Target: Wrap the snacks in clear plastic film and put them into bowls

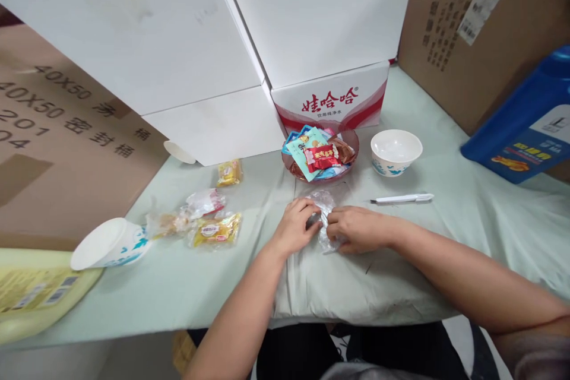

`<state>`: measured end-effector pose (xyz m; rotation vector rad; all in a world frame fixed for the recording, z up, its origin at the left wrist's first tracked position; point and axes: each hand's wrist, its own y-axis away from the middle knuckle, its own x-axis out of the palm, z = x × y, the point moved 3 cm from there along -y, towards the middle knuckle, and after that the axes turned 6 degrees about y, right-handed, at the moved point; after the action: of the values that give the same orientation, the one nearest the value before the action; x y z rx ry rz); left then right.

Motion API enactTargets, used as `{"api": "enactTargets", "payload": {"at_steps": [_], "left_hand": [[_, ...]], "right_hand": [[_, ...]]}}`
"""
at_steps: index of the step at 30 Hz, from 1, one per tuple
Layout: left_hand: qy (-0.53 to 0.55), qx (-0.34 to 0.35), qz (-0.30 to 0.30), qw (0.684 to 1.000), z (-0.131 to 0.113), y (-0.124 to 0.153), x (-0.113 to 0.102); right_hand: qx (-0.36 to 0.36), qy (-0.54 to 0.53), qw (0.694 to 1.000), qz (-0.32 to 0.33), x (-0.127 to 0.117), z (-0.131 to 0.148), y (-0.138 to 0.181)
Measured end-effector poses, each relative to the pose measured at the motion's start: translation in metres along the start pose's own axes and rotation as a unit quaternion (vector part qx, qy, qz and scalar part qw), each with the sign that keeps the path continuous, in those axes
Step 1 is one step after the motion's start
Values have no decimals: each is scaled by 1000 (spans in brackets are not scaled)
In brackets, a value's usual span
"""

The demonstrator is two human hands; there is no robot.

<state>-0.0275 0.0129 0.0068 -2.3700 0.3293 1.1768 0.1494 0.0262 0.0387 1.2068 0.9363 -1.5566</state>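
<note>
My left hand (296, 227) and my right hand (356, 228) rest close together on the pale green cloth (401, 261), both with fingers curled and pinching a clear plastic wrapper (324, 205) that lies between them. Just beyond the wrapper stands a brownish transparent bowl (351, 138) heaped with several wrapped snacks, a red packet (321, 157) on top. What is inside the clear wrapper is hidden by my fingers.
A white paper bowl (395, 151) and a white pen (402, 198) lie to the right. Wrapped cakes (217, 229), another (229, 173), and a tipped paper bowl (109, 243) lie left. White cartons (329, 98), cardboard boxes (467, 41) and a blue bottle (525, 124) ring the table.
</note>
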Motion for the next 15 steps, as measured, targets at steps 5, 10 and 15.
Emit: {"api": "enactTargets", "payload": {"at_steps": [5, 10, 15], "left_hand": [[47, 49, 39, 997, -12, 0, 1], [109, 32, 55, 992, -13, 5, 7], [105, 7, -45, 993, -10, 6, 5]], "right_hand": [[8, -100, 995, 0, -7, 0, 5], [166, -92, 981, -42, -8, -25, 2], [289, 26, 957, -31, 7, -42, -6]]}}
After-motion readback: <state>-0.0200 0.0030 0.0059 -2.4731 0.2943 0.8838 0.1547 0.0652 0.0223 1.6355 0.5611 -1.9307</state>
